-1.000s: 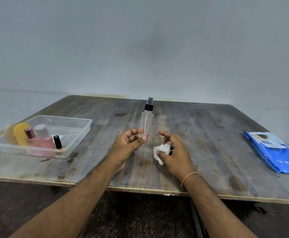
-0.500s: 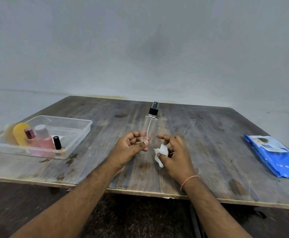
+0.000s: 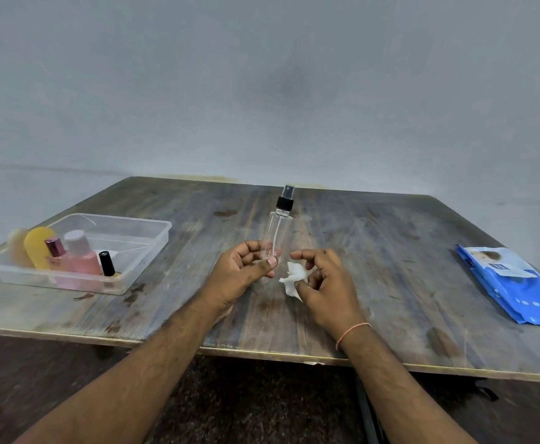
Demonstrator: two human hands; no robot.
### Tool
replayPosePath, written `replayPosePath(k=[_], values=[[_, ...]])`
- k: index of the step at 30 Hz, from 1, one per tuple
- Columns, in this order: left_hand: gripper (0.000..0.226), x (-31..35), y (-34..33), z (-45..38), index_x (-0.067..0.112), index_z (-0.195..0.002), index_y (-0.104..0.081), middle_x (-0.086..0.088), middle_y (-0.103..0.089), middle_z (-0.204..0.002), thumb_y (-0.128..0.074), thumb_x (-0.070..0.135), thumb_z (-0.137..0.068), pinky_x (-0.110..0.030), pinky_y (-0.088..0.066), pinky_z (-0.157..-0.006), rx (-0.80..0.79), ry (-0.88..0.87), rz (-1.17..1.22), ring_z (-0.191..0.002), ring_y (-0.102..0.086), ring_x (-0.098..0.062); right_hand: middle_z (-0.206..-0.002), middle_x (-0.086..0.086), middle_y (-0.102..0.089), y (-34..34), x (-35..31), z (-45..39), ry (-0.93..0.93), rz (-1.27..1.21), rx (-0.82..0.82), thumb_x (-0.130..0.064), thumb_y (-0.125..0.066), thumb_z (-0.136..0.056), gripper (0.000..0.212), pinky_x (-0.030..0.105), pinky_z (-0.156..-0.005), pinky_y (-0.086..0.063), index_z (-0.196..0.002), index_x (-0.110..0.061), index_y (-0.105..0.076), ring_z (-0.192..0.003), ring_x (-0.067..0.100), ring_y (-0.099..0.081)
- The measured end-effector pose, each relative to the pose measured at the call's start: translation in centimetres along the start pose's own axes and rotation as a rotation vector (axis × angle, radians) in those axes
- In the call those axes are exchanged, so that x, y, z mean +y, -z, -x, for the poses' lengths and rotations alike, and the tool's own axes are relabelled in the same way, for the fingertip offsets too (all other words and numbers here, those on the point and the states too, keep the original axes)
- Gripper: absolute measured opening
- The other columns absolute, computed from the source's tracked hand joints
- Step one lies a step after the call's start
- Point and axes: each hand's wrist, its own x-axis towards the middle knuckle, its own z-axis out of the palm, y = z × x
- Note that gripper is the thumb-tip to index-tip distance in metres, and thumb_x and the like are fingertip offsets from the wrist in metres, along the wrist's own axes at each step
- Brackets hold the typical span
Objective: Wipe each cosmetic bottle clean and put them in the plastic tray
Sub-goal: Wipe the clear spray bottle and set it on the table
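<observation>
A clear spray bottle (image 3: pixel 278 230) with a black pump top stands upright, its lower end pinched between the thumb and fingers of my left hand (image 3: pixel 242 274). Just to its right, my right hand (image 3: pixel 325 287) holds a crumpled white wipe (image 3: pixel 293 277) close to the bottle's base. At the left, the clear plastic tray (image 3: pixel 153 248) holds several bottles: a yellow one (image 3: pixel 38 248), a pink one with a pale cap (image 3: pixel 81 256), a small one with a maroon cap (image 3: pixel 55 251) and a small black-capped one (image 3: pixel 107 263).
The wooden table (image 3: pixel 390 267) runs to a near edge just below my wrists. A blue pack of wipes (image 3: pixel 515 283) lies at the right edge. A grey wall stands behind the table.
The spray bottle has tilted slightly right and back toward upright in my left hand. My right hand with the wipe has shifted a little closer to the bottle.
</observation>
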Motion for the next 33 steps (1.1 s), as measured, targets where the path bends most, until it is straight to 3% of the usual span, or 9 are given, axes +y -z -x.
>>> replayPosePath(k=[3, 7, 12, 16, 19, 23, 26, 28, 33], values=[[0.029, 0.0, -0.1, 0.1, 0.01, -0.125, -0.069, -0.007, -0.082, -0.121, -0.075, 0.002, -0.098, -0.019, -0.059, -0.076, 0.004, -0.001, 0.0, -0.08, -0.077, -0.012, -0.116, -0.013, -0.06, 0.0, 0.1, -0.1, -0.003, -0.029, -0.01, 0.008, -0.079, -0.08, 0.055, 0.016, -0.07, -0.052, -0.116, -0.033, -0.073, -0.078, 0.011, -0.064], [0.03, -0.1, 0.0, 0.0, 0.009, -0.128, -0.068, -0.006, -0.082, -0.123, -0.074, 0.004, -0.098, -0.019, -0.059, -0.075, 0.007, 0.003, -0.012, -0.081, -0.078, -0.013, -0.12, -0.01, -0.062, 0.0, -0.1, 0.0, -0.013, -0.076, -0.022, 0.015, -0.067, -0.076, 0.058, 0.02, -0.073, -0.057, -0.117, -0.025, -0.074, -0.097, 0.009, -0.067], [0.027, -0.3, 0.2, 0.0, 0.01, -0.129, -0.068, -0.007, -0.082, -0.122, -0.072, 0.008, -0.102, -0.032, -0.062, -0.093, 0.009, 0.004, -0.071, -0.083, -0.079, -0.013, -0.115, -0.016, -0.066, 0.4, -0.7, 0.5, -0.014, -0.128, 0.049, 0.011, -0.063, -0.081, 0.052, 0.023, -0.075, -0.057, -0.113, -0.027, -0.076, -0.109, 0.01, -0.066], [0.037, -0.2, -0.1, 0.7, 0.016, -0.133, -0.07, -0.002, -0.081, -0.125, -0.079, 0.026, -0.099, -0.041, -0.062, -0.101, 0.009, -0.043, -0.163, -0.114, -0.078, -0.019, -0.112, -0.016, -0.068, 0.5, -1.5, 0.4, -0.057, -0.185, 0.13, -0.029, -0.072, -0.089, 0.031, 0.036, -0.082, -0.061, -0.12, -0.035, -0.076, -0.107, 0.015, -0.068], [0.033, 0.3, -0.1, 1.3, 0.021, -0.131, -0.072, 0.001, -0.081, -0.123, -0.08, 0.026, -0.099, -0.038, -0.063, -0.101, -0.012, -0.08, -0.21, -0.12, -0.076, -0.02, -0.116, -0.013, -0.073, 0.7, -2.6, 0.1, -0.082, -0.237, 0.151, -0.05, -0.074, -0.088, 0.042, 0.031, -0.089, -0.06, -0.127, -0.035, -0.075, -0.105, 0.013, -0.07], [0.039, 2.2, 0.6, 1.8, 0.018, -0.128, -0.073, 0.0, -0.082, -0.121, -0.078, 0.031, -0.092, -0.036, -0.057, -0.108, -0.051, -0.113, -0.238, -0.12, -0.076, -0.016, -0.119, -0.004, -0.078, 1.0, -4.4, -1.3, -0.102, -0.333, 0.097, -0.026, -0.079, -0.097, 0.038, 0.029, -0.093, -0.059, -0.134, -0.026, -0.072, -0.1, 0.007, -0.07], [0.034, 3.9, 1.6, 2.3, 0.021, -0.128, -0.074, 0.005, -0.081, -0.124, -0.08, 0.028, -0.096, -0.039, -0.053, -0.114, -0.073, -0.103, -0.295, -0.124, -0.073, -0.011, -0.118, -0.005, -0.08, 0.6, -6.6, -2.4, -0.09, -0.391, 0.062, -0.017, -0.076, -0.098, 0.039, 0.034, -0.097, -0.06, -0.135, -0.028, -0.071, -0.105, 0.006, -0.072], [0.029, 5.1, 2.6, 2.6, 0.026, -0.128, -0.075, 0.011, -0.08, -0.125, -0.08, 0.026, -0.1, -0.037, -0.052, -0.115, -0.079, -0.102, -0.359, -0.125, -0.071, -0.004, -0.11, -0.01, -0.081, 0.0, -8.1, -3.1, -0.083, -0.419, 0.055, -0.015, -0.078, -0.097, 0.037, 0.036, -0.09, -0.059, -0.128, -0.034, -0.072, -0.1, 0.001, -0.071], [0.041, 9.5, 5.6, 2.7, 0.033, -0.138, -0.07, 0.022, -0.072, -0.133, -0.08, 0.033, -0.098, -0.014, -0.043, -0.105, -0.035, -0.175, -0.515, -0.123, -0.059, 0.02, -0.107, -0.01, -0.08, -1.7, -11.3, -4.5, -0.037, -0.441, 0.018, -0.019, -0.08, -0.096, 0.036, 0.034, -0.081, -0.055, -0.117, -0.049, -0.076, -0.092, 0.006, -0.068]])
